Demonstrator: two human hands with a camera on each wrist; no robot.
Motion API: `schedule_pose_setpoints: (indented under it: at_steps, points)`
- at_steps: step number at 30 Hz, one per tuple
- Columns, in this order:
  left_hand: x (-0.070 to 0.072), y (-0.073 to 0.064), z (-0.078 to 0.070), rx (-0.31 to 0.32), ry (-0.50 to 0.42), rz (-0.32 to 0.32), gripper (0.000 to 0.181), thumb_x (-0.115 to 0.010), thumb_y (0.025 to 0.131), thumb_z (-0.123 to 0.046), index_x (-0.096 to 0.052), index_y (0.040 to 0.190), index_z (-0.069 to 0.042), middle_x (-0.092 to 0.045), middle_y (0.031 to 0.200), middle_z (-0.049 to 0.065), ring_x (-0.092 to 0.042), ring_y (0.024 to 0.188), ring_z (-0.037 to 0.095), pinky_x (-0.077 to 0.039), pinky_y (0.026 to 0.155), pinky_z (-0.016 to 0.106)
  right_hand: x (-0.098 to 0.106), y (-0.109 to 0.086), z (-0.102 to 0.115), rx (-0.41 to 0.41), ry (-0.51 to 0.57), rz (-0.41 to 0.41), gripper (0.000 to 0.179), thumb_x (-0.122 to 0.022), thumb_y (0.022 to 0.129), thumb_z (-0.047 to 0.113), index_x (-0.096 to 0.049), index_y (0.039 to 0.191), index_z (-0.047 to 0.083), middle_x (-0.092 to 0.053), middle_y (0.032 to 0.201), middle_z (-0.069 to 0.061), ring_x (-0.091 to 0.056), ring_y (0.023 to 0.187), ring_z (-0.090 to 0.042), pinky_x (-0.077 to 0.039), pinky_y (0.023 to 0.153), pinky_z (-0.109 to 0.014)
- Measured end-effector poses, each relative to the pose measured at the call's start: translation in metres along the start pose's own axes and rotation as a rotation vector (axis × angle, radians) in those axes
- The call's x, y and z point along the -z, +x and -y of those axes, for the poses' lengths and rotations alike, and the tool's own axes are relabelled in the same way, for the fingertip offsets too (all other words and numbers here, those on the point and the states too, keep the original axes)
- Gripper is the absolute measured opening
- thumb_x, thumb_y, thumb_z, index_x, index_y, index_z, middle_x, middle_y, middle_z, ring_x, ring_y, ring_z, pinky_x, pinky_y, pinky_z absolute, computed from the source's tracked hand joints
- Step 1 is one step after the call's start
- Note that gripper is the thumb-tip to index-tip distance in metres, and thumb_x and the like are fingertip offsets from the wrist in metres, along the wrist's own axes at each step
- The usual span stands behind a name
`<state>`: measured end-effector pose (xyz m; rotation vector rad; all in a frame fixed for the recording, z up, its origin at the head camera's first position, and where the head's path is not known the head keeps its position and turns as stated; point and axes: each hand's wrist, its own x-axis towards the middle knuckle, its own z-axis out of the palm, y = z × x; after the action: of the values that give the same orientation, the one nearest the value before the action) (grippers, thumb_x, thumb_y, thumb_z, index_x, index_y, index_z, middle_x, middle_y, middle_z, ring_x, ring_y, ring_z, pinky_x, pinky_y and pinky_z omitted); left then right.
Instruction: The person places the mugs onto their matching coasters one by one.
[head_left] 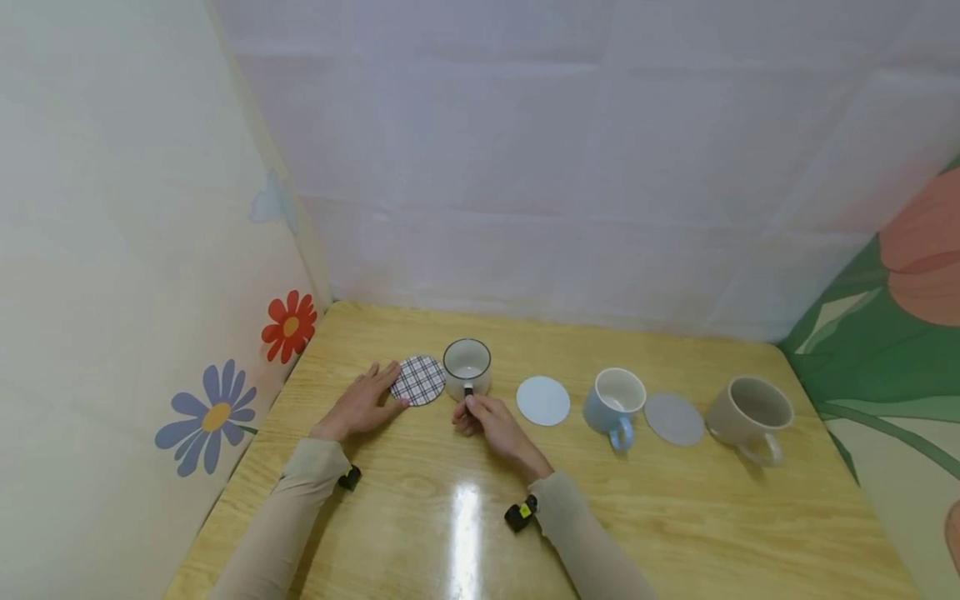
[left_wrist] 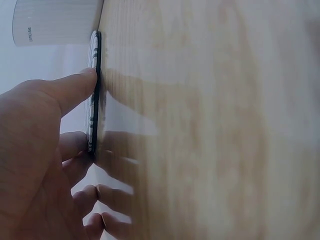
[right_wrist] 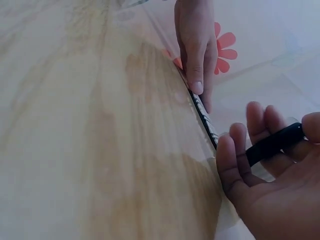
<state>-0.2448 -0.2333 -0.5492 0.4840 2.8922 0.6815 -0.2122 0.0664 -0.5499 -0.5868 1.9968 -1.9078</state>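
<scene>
My right hand (head_left: 489,423) grips the black handle (right_wrist: 274,143) of a white mug (head_left: 467,367) with a black rim, its fingers curled around the handle. The mug stands upright, close beside the right edge of a round black-and-white plaid coaster (head_left: 417,381). My left hand (head_left: 363,404) rests at the coaster's left side, fingertips on its edge and thumb at its near edge, fingers fairly straight. Seen low from the left wrist, the coaster (left_wrist: 93,95) lies flat on the wooden table, with the mug (left_wrist: 57,22) just beyond it.
To the right along the table (head_left: 405,533) lie a pale blue round coaster (head_left: 543,401), a blue mug (head_left: 611,404) with a white inside, a grey round coaster (head_left: 674,419) and a wide beige mug (head_left: 748,417). Fabric walls printed with flowers stand at the back and sides.
</scene>
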Motion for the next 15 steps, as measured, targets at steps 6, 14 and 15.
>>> schedule_pose_setpoints:
  at_steps: [6, 14, 15]
  points:
    - [0.0004, 0.0001, 0.0004, -0.007, -0.002, -0.009, 0.076, -0.064, 0.107, -0.039, -0.034, 0.165, 0.0, -0.031, 0.172, 0.02, -0.02, 0.159, 0.054, -0.02, 0.129, 0.07, -0.0045, -0.001, 0.0, 0.035, -0.001, -0.063, 0.045, -0.035, 0.116, 0.014, -0.063, 0.109, -0.02, -0.065, 0.104, -0.04, -0.067, 0.087, -0.026, -0.061, 0.079, -0.029]
    - [0.0004, -0.0006, 0.0003, -0.007, -0.003, -0.008, 0.076, -0.065, 0.106, -0.038, -0.034, 0.165, 0.0, -0.031, 0.172, 0.02, -0.019, 0.159, 0.054, -0.019, 0.13, 0.07, -0.0066, -0.0004, -0.0045, 0.04, 0.04, -0.131, 0.044, -0.039, 0.115, 0.013, -0.065, 0.104, -0.021, -0.066, 0.101, -0.041, -0.065, 0.081, -0.02, -0.061, 0.075, -0.028]
    - [0.0003, -0.0009, 0.0004, -0.006, -0.002, -0.006, 0.076, -0.065, 0.106, -0.038, -0.034, 0.165, 0.0, -0.031, 0.172, 0.021, -0.019, 0.159, 0.054, -0.019, 0.129, 0.07, -0.0069, -0.0002, -0.0048, 0.041, 0.043, -0.137, 0.044, -0.039, 0.115, 0.014, -0.065, 0.104, -0.021, -0.066, 0.101, -0.041, -0.065, 0.081, -0.021, -0.061, 0.075, -0.028]
